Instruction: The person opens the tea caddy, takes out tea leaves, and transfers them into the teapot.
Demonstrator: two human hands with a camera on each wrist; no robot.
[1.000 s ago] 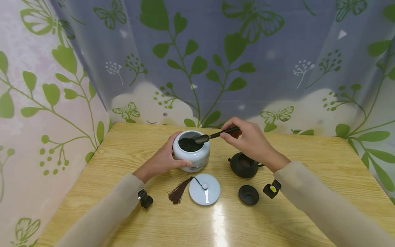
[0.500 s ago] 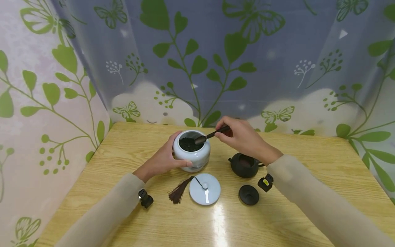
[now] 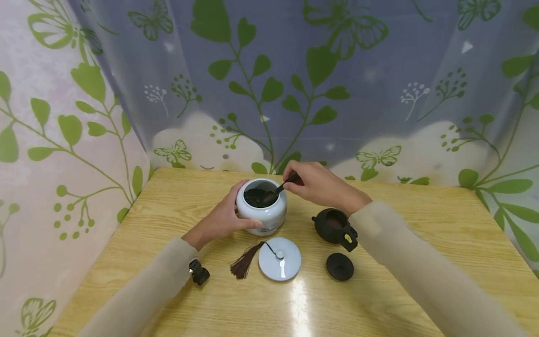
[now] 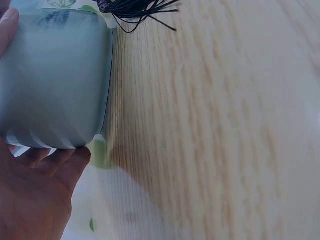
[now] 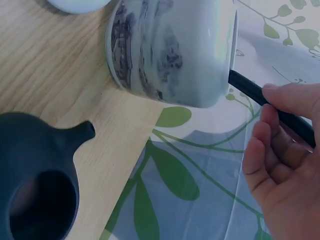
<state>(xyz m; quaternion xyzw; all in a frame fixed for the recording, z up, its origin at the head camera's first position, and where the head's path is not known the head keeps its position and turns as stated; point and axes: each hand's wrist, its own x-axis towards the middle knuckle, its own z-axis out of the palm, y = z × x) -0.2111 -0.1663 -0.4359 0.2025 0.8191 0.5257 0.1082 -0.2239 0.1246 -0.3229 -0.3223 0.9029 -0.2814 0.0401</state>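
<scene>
A white ceramic tea jar, its mouth uncovered, holds dark loose tea leaves. My left hand grips the jar from the left, thumb across its front and fingers round the far side, as the left wrist view also shows. My right hand pinches the dark handle of a tea scoop between thumb and fingers. The scoop's bowl dips inside the jar at the right of the leaves and is partly hidden. In the right wrist view the scoop's handle passes over the jar's rim.
A dark teapot, uncovered, stands below my right wrist, partly covered by the wrist camera. Its black lid lies nearer me. The jar's white lid with a brown tassel lies before the jar. A patterned curtain hangs behind the table.
My right hand has moved left, toward the jar. The scoop has tilted steeper and its bowl has gone deeper among the tea leaves. My left hand and the jar have stayed in place.
</scene>
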